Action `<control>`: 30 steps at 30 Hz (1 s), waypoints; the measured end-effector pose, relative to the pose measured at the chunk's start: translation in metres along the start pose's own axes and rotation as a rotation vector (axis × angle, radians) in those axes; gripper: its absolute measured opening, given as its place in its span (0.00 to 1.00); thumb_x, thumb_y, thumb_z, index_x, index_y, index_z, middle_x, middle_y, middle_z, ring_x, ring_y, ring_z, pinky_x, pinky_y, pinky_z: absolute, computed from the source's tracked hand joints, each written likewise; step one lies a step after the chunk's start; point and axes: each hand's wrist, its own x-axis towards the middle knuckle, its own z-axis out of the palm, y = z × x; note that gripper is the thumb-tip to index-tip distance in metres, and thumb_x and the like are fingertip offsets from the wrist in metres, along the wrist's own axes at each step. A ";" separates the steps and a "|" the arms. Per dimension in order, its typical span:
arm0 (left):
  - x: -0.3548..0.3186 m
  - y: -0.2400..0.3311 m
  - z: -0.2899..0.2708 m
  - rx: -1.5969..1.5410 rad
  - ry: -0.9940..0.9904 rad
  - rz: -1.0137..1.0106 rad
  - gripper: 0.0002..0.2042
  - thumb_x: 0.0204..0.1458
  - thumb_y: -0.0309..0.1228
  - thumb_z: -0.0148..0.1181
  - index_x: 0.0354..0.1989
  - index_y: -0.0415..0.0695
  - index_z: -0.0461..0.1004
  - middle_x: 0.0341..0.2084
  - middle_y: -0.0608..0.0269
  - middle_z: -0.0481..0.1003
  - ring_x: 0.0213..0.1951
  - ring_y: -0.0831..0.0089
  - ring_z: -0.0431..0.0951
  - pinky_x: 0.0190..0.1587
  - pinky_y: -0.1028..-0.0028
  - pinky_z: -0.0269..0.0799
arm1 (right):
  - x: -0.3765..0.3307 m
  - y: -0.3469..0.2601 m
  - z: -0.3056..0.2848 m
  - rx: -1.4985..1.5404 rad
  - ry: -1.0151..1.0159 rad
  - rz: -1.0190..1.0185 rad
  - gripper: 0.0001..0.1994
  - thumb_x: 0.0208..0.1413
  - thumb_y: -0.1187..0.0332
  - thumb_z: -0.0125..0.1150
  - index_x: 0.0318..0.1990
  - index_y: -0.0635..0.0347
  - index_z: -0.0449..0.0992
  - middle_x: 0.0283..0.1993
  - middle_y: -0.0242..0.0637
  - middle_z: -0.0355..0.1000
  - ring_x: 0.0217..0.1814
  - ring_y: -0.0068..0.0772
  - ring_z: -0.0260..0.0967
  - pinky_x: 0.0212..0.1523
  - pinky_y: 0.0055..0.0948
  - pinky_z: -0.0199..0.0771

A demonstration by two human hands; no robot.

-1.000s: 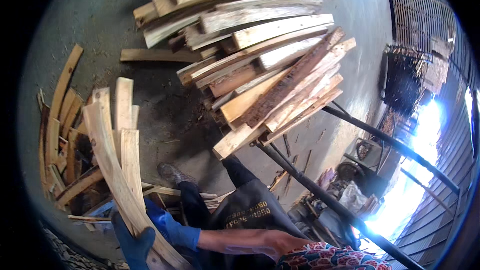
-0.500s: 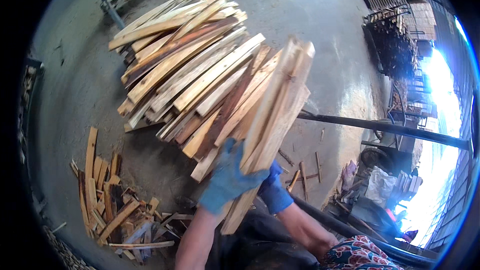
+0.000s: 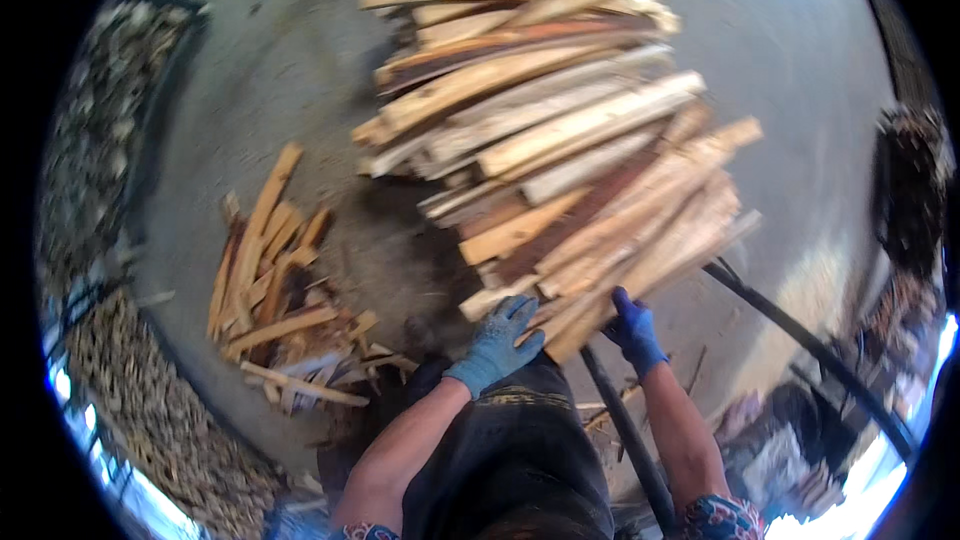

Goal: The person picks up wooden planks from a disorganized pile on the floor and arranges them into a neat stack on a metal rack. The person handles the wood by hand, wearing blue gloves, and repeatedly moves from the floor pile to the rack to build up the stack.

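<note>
A large stack of rough wooden slats [image 3: 530,90] lies on the concrete floor ahead of me. A bundle of long pale slats [image 3: 640,230] rests slanted on its near right side. Both my hands wear blue gloves. My left hand [image 3: 495,345] curls over the near ends of the bundle's lower slats. A little to the right, my right hand [image 3: 632,330] grips the bundle's near end from below. My dark trousers show between my forearms.
A loose pile of short wood offcuts [image 3: 270,290] lies on the floor to the left. Black metal bars [image 3: 800,340] run along the floor on the right, one [image 3: 620,420] passing under my right arm. Scrap heaps [image 3: 120,380] line the far left edge.
The slat bundle came up from the floor pile on the left, swung right in my hands, and now lies on the stack. My view has turned toward the stack.
</note>
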 end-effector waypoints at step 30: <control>0.117 -0.342 -0.094 0.697 0.010 -0.348 0.22 0.41 0.31 0.55 0.49 0.46 0.68 0.50 0.49 0.64 0.54 0.53 0.62 0.57 0.54 0.52 | 0.012 0.048 0.058 -0.799 0.887 -0.466 0.34 0.54 0.52 0.54 0.60 0.68 0.52 0.56 0.55 0.58 0.52 0.44 0.61 0.50 0.39 0.66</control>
